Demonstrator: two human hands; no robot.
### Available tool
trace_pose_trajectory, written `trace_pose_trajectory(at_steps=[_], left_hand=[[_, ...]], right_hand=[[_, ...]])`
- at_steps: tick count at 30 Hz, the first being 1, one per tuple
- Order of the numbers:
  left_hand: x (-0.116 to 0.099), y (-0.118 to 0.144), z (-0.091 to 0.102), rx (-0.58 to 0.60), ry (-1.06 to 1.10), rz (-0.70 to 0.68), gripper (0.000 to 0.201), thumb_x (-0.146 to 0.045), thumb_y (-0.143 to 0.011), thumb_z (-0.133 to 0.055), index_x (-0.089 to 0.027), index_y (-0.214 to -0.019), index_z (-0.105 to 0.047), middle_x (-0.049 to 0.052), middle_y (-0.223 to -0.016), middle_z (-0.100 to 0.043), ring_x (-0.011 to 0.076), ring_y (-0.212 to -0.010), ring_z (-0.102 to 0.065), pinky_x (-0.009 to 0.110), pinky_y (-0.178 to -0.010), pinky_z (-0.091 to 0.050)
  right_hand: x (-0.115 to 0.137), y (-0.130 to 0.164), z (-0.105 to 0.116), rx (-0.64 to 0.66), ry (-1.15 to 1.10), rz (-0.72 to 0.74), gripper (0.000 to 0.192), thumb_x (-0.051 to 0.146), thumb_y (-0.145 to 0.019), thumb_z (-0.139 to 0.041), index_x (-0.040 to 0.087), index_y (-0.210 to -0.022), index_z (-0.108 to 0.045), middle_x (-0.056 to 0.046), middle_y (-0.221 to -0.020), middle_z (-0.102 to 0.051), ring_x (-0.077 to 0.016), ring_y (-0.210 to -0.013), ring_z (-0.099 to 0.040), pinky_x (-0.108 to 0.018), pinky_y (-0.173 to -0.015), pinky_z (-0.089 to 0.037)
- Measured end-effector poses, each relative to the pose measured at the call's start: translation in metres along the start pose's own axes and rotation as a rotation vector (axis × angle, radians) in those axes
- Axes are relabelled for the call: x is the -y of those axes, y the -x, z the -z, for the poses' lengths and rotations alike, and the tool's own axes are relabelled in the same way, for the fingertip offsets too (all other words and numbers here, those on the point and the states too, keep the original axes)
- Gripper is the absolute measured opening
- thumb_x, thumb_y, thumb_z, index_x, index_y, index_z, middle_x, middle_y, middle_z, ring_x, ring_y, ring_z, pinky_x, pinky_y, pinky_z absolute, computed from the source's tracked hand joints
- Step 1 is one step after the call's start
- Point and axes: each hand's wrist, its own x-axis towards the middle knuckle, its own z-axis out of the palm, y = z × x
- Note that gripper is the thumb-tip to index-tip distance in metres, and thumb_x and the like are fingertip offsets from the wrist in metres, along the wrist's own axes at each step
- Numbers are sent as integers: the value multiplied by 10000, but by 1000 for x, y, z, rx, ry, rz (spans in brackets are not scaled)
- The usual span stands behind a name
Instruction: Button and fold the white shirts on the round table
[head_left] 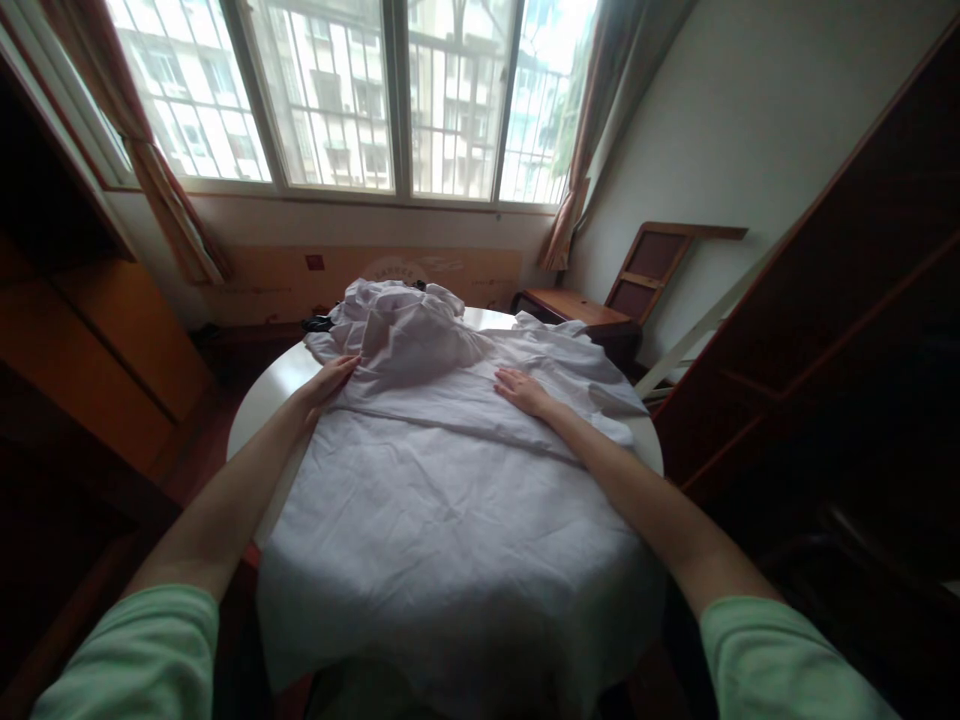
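Note:
A large white cloth [450, 490] is spread over a round white table [259, 405], hanging down over its near edge. A fold runs crosswise through its middle, and the far part is bunched into a loose, wrinkled heap. My left hand [330, 380] rests at the cloth's left edge, fingers stretched toward the heap; its thumb is hard to make out. On the right, my right hand [523, 391] lies palm down on the fabric, just beyond the fold, with the fingers slightly apart.
Past the table, a long printed cardboard panel [285, 285] leans under the barred windows [330, 100]. A wooden chair [645, 275] stands at the back right. Orange-brown cabinets [142, 350] are on the left, and a dark wooden panel [817, 300] slants along the right.

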Motion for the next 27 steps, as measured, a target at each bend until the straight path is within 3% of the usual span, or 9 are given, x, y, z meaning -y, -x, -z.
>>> trace_pose_trajectory(at_steps=[4, 7, 11, 16, 19, 22, 24, 27], left_hand=[[-18, 23, 2, 98, -154, -20, 484, -461, -666, -648, -123, -1012, -628, 101, -999, -673, 215, -907, -620, 294, -763, -500], [-27, 44, 5, 135, -358, -69, 661, -376, -547, -750, -159, -1147, -579, 106, -1148, -624, 267, -1037, -573, 305, -797, -493], [-14, 61, 16, 160, -518, -194, 903, -284, -500, -761, -192, -1328, -413, 135, -1278, -520, 266, -1086, -544, 312, -837, -487], [10, 65, 27, -41, -784, -358, 684, -227, -627, -594, -207, -1288, -419, 111, -1236, -482, 201, -927, -574, 317, -773, -501], [9, 67, 24, -79, -939, -443, 513, -184, -650, -548, -211, -1160, -497, 85, -1159, -509, 194, -894, -571, 319, -789, -484], [3, 69, 17, -73, -1058, -426, 252, -168, -683, -509, -210, -928, -551, 62, -973, -560, 193, -827, -578, 296, -754, -467], [1, 70, 14, -76, -1114, -387, 127, -169, -694, -493, -215, -805, -533, 50, -874, -566, 192, -783, -576, 284, -720, -457], [0, 69, 13, -97, -1165, -363, 70, -175, -690, -490, -218, -743, -500, 43, -820, -570, 193, -762, -572, 279, -701, -443]], right_hand=[[-3, 5, -5, -20, -25, -26, 424, 347, -926, -409, 140, -1286, -495, -111, -1409, -423, -173, -1295, -378, -293, -1052, -288], [-1, 4, -4, -43, -44, -30, 403, 334, -920, -423, 147, -1264, -517, -101, -1396, -444, -168, -1281, -397, -289, -1039, -310], [-1, 4, -4, -61, -55, -20, 396, 317, -916, -430, 125, -1248, -531, -107, -1373, -471, -164, -1267, -416, -270, -1041, -303], [0, 5, -7, -71, -52, -33, 356, 299, -912, -434, 160, -1219, -551, -97, -1343, -504, -164, -1240, -443, -283, -1013, -334], [2, 5, -4, -97, -39, -29, 327, 300, -894, -463, 152, -1159, -585, -103, -1273, -558, -174, -1191, -477, -273, -973, -358], [-5, 4, 6, -111, -46, -85, 277, 328, -859, -513, 150, -1033, -633, -99, -1110, -631, -175, -1007, -571, -248, -847, -414], [-16, 6, 18, -36, -59, -172, 267, 367, -846, -521, 146, -929, -647, -75, -926, -663, -157, -806, -600, -232, -718, -425], [-42, 19, 37, 172, -100, -296, 374, 489, -829, -494, 155, -726, -627, -22, -626, -594, -131, -558, -524, -238, -556, -373]])
